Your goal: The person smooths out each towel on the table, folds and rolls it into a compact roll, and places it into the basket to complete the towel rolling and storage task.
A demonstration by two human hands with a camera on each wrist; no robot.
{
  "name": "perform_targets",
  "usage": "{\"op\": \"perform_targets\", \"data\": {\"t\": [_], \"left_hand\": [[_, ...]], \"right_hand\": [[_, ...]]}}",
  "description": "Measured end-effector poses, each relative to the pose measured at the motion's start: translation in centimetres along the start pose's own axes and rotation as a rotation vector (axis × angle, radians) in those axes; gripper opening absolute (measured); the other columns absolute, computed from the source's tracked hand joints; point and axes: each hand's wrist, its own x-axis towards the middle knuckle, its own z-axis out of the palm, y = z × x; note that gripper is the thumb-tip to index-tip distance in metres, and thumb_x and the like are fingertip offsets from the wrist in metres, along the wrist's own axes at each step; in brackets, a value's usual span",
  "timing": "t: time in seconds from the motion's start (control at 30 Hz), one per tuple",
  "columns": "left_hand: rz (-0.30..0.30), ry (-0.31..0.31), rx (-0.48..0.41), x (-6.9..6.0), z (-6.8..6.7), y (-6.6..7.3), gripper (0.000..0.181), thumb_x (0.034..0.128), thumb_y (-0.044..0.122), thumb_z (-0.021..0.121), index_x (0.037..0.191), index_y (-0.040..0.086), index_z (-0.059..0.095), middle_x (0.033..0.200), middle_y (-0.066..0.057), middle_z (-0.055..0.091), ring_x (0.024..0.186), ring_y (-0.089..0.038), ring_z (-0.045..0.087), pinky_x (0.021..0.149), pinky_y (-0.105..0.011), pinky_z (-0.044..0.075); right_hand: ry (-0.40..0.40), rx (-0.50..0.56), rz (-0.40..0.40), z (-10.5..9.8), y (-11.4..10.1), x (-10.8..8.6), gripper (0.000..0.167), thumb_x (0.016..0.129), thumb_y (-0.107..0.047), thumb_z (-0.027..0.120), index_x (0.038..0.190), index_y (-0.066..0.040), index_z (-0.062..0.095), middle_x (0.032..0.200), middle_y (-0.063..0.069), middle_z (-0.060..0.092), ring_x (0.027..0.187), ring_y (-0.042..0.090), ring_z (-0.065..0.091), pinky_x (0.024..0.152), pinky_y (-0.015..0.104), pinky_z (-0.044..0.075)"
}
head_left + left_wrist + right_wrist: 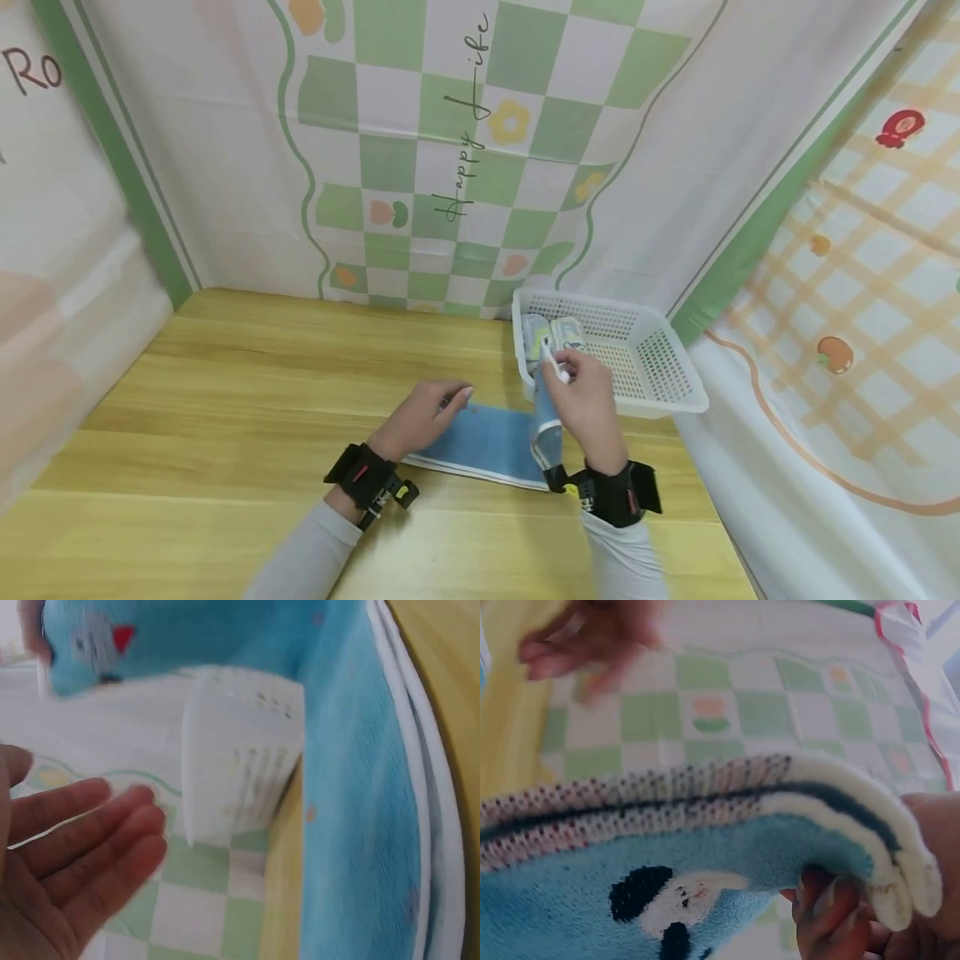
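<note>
A blue towel (480, 437) with white edging lies folded lengthwise on the wooden table, its right end lifted off the surface. My right hand (588, 400) pinches that raised end between thumb and fingers, near the basket's front rim. In the right wrist view the towel (735, 862) shows a dog-like printed figure and layered white hems by the fingers. My left hand (423, 417) hovers by the towel's left end, and in the left wrist view its fingers (97, 840) are extended with nothing between them.
A white perforated plastic basket (652, 408) stands at the back right of the wooden table (247, 400). Two rolled or folded cloths (567, 332) sit at its left side. Patterned curtains (480, 167) hang behind and at both sides.
</note>
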Motion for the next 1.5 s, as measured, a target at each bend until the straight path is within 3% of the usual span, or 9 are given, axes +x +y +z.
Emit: {"op": "perform_targets", "data": {"t": [0.17, 0.3, 0.43, 0.63, 0.83, 1.0, 1.23, 1.4, 1.5], "left_hand": [[0.062, 0.045, -0.083, 0.4, 0.6, 0.8, 0.035, 0.1111, 0.025, 0.042, 0.122, 0.005, 0.069, 0.097, -0.008, 0.075, 0.084, -0.019, 0.073, 0.075, -0.027, 0.059], [0.056, 0.064, -0.100, 0.3, 1.1, 0.7, 0.035, 0.1107, 0.023, 0.043, 0.119, 0.004, 0.071, 0.094, -0.012, 0.076, 0.081, -0.027, 0.073, 0.071, -0.026, 0.059], [0.030, 0.106, -0.075, 0.0, 1.3, 0.3, 0.036, 0.1103, 0.024, 0.044, 0.107, 0.005, 0.074, 0.078, -0.011, 0.072, 0.067, -0.019, 0.067, 0.063, -0.023, 0.054], [-0.094, 0.108, -0.060, -1.1, 1.4, -0.2, 0.032, 0.1064, 0.027, 0.053, 0.092, 0.008, 0.074, 0.056, 0.007, 0.048, 0.047, -0.003, 0.039, 0.049, -0.019, 0.033], [-0.211, 0.001, -0.013, -2.2, 1.2, -0.7, 0.010, 0.0945, 0.010, 0.062, 0.088, 0.008, 0.069, 0.064, 0.006, 0.051, 0.048, -0.002, 0.036, 0.048, -0.018, 0.032], [-0.211, 0.085, -0.074, -2.3, 0.8, -1.1, 0.030, 0.0921, -0.004, 0.055, 0.119, -0.003, 0.068, 0.076, -0.003, 0.063, 0.048, -0.003, 0.043, 0.047, -0.019, 0.038], [-0.286, 0.243, -0.052, -2.5, -0.8, -0.2, 0.040, 0.0947, -0.002, 0.053, 0.135, -0.006, 0.055, 0.081, -0.013, 0.063, 0.055, -0.011, 0.053, 0.046, -0.024, 0.046], [-0.479, 0.199, 0.115, -3.8, -0.9, -1.3, 0.039, 0.0889, -0.008, 0.055, 0.127, -0.009, 0.057, 0.093, -0.017, 0.066, 0.071, -0.017, 0.057, 0.060, -0.029, 0.050], [-0.544, 0.159, 0.191, -4.6, -0.6, -2.2, 0.040, 0.0850, -0.012, 0.055, 0.125, -0.011, 0.059, 0.096, -0.017, 0.064, 0.081, -0.022, 0.056, 0.070, -0.036, 0.052]], "right_hand": [[-0.089, 0.031, -0.062, 3.4, -0.6, -0.9, 0.013, 0.097, -0.012, 0.065, 0.104, -0.004, 0.072, 0.062, 0.001, 0.054, 0.046, 0.009, 0.036, 0.048, 0.025, 0.032], [-0.174, 0.080, -0.076, 6.0, -0.9, -1.7, 0.013, 0.097, -0.012, 0.068, 0.106, -0.005, 0.072, 0.079, 0.004, 0.066, 0.059, 0.012, 0.048, 0.055, 0.026, 0.041], [-0.245, 0.109, -0.108, 7.9, -0.9, -2.1, 0.017, 0.095, -0.008, 0.070, 0.110, -0.001, 0.072, 0.095, 0.009, 0.071, 0.077, 0.015, 0.059, 0.064, 0.027, 0.049], [-0.528, 0.166, -0.193, 8.7, -0.1, -3.0, 0.045, 0.095, -0.011, 0.067, 0.138, -0.003, 0.059, 0.117, 0.011, 0.067, 0.089, 0.021, 0.064, 0.075, 0.036, 0.056], [-0.772, 0.147, -0.273, 8.8, 1.7, -3.3, 0.066, 0.099, -0.027, 0.067, 0.154, -0.003, 0.040, 0.145, 0.015, 0.055, 0.120, 0.030, 0.061, 0.097, 0.050, 0.053], [-0.713, 0.223, -0.224, 9.1, 2.7, -3.0, 0.054, 0.101, -0.020, 0.064, 0.149, -0.002, 0.048, 0.138, 0.017, 0.059, 0.122, 0.033, 0.060, 0.102, 0.052, 0.050], [-0.474, 0.050, -0.198, 9.1, 4.9, -2.7, 0.038, 0.095, -0.008, 0.069, 0.132, 0.000, 0.062, 0.130, 0.017, 0.065, 0.122, 0.035, 0.060, 0.104, 0.052, 0.048], [-0.522, -0.037, -0.155, 9.4, 6.3, -3.1, 0.039, 0.086, 0.002, 0.073, 0.124, 0.004, 0.066, 0.127, 0.022, 0.064, 0.122, 0.040, 0.057, 0.106, 0.056, 0.045], [-0.582, -0.061, -0.111, 9.8, 6.6, -3.4, 0.043, 0.081, 0.005, 0.074, 0.123, 0.003, 0.067, 0.131, 0.023, 0.062, 0.125, 0.042, 0.054, 0.108, 0.057, 0.043]]}}
